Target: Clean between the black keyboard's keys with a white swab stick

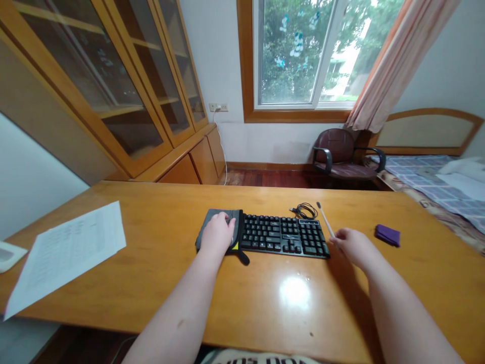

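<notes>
On the desk lies a black keyboard [271, 233], its left end covered by a grey cloth pouch [208, 218] with a black edge, a black strap loop and a small yellow tag. My left hand [219, 233] is on top of the pouch, its fingers curled down onto the cloth and partly hidden. Beside the keyboard's right end, my right hand [350, 243] pinches a slim white toothbrush [326, 222] with a small dark head pointing away from me. The keyboard's coiled black cable [306, 211] sits behind its right part, the USB plug showing.
To the right of my right hand is a folded purple cloth [387, 235]. Printed sheets [71, 247] lie at the desk's left, near a white object [9, 257] at the edge. Beyond the wooden desk [159, 212] stand an armchair [341, 151], a bed and a glass-door cabinet.
</notes>
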{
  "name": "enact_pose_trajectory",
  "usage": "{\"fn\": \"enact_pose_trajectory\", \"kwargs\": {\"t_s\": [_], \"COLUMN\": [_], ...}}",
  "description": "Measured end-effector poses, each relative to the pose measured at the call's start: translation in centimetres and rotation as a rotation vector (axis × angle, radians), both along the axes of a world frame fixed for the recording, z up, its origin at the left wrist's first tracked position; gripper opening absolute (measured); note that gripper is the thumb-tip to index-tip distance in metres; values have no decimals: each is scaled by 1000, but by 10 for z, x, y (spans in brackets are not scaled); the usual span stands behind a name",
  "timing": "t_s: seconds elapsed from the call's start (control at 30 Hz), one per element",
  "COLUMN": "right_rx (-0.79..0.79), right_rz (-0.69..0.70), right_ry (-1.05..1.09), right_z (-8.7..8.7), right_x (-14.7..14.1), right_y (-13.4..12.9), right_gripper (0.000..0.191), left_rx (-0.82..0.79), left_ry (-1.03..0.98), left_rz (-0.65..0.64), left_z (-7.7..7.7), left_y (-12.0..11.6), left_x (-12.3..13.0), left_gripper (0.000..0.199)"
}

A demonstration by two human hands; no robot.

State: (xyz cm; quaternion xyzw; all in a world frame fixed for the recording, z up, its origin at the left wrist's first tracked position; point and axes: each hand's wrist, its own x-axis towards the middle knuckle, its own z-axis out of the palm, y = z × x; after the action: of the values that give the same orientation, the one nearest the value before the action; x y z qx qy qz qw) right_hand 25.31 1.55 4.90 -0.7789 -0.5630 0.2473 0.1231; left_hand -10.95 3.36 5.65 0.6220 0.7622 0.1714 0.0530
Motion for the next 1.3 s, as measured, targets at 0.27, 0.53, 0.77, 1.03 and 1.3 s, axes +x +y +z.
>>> {"fn": "enact_pose_trajectory", "kwargs": {"t_s": [0.27, 0.53, 0.77, 1.03, 1.3], "right_rx": [-128, -200, 96, 33, -44], "right_rz": [-16, 82, -70, 318, 332], "right_ry": [-104, -126, -89, 972, 959], "right_z": [-25, -23, -23, -18, -16], "right_x": [10, 5, 9, -88, -107], "right_y": [3, 0, -1, -39, -48], "right_gripper": [17, 34, 20, 47, 38], "left_rx": [-116, 1, 168, 183, 163], "left_ry": [33, -67, -237, -357, -243], "left_rz": [-2, -15, -355, -753, -799], "left_z": [-18, -15, -5, -7, -3], "left_y": [9, 6, -10, -46, -47], "left_x": [-3, -3, 22, 70, 67], "left_gripper": [33, 24, 22, 23, 37]}}
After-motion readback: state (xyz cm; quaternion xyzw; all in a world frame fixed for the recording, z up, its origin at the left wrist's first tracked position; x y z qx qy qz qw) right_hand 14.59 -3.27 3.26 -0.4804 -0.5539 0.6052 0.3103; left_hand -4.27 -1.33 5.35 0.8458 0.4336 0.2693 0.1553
